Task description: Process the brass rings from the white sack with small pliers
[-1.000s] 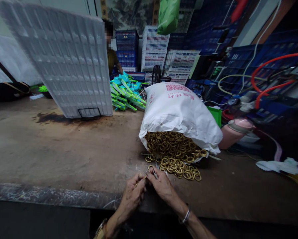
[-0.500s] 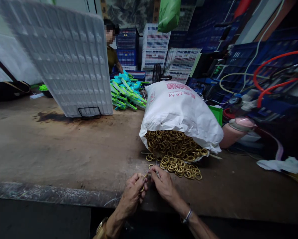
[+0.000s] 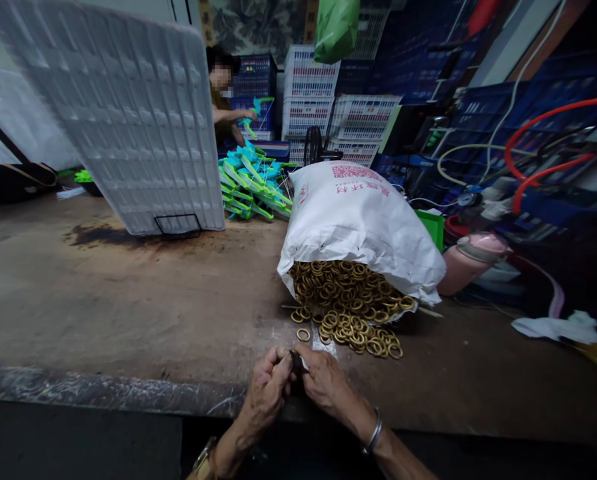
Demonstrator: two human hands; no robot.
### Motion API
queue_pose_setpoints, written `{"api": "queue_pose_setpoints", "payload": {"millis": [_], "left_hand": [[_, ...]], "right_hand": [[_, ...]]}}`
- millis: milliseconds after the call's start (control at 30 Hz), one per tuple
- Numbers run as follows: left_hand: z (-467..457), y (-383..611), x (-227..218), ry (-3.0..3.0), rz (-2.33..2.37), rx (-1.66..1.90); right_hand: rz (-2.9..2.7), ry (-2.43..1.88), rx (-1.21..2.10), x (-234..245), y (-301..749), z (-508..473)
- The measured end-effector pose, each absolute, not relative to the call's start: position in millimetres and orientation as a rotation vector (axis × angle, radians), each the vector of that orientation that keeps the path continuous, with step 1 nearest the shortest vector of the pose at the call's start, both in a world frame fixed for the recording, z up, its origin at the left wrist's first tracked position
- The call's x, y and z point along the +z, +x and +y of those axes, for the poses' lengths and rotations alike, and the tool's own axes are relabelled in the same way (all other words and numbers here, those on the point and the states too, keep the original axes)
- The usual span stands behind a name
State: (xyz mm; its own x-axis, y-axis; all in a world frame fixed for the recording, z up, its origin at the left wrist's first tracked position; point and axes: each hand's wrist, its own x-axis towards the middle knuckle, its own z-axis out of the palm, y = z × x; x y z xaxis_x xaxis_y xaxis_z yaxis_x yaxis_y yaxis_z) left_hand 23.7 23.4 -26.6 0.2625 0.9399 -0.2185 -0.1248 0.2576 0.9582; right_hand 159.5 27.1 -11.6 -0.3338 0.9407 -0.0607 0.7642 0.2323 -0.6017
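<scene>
My left hand (image 3: 268,383) is closed in a pinch near the table's front edge; a brass-coloured ring showed in its fingers a moment ago and is now mostly hidden. My right hand (image 3: 326,381) is closed too, its fingertips meeting the left ones. Between them a small dark piece (image 3: 295,360) shows, with a pale bit by the right thumb; its kind I cannot make out. Just beyond, a single ring (image 3: 303,335) lies apart from a loose pile of rings (image 3: 356,332). More spill from the mouth of a white woven sack (image 3: 358,213) lying on its side.
A tall ribbed grey panel (image 3: 128,120) stands on the wooden table (image 3: 128,300) at left, by a black wire stand (image 3: 177,227). Behind the sack are green-and-blue pieces (image 3: 253,180), a co-worker (image 3: 223,110) and stacked crates (image 3: 311,93). A pink bottle (image 3: 473,260) stands at right.
My hands have come closer together and turned, covering the ring that showed in my left fingers. The co-worker has lifted a green-and-blue piece from the heap.
</scene>
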Motion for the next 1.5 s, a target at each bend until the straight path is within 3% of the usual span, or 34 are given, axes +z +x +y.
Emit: {"api": "queue_pose_setpoints", "payload": {"millis": [300,633,833,1033,1500], "left_hand": [[14,17,-12,0.804,0.836,0.846],[23,10,-12,0.490,0.784,0.944],[25,8,-19,0.365,0.690,0.880],[29,13,-25,0.352,0.770,0.915],[28,23,-21,0.970,1.200,0.902]], "right_hand": [[-2.175,-2.052,0.443,-22,170,43],[-2.078,-2.142,0.247,-29,165,57],[-2.050,-2.013,0.304,-35,171,55],[-1.977,-1.736,0.566,-32,171,43],[-1.798,-1.495,0.889,-12,160,34]]}}
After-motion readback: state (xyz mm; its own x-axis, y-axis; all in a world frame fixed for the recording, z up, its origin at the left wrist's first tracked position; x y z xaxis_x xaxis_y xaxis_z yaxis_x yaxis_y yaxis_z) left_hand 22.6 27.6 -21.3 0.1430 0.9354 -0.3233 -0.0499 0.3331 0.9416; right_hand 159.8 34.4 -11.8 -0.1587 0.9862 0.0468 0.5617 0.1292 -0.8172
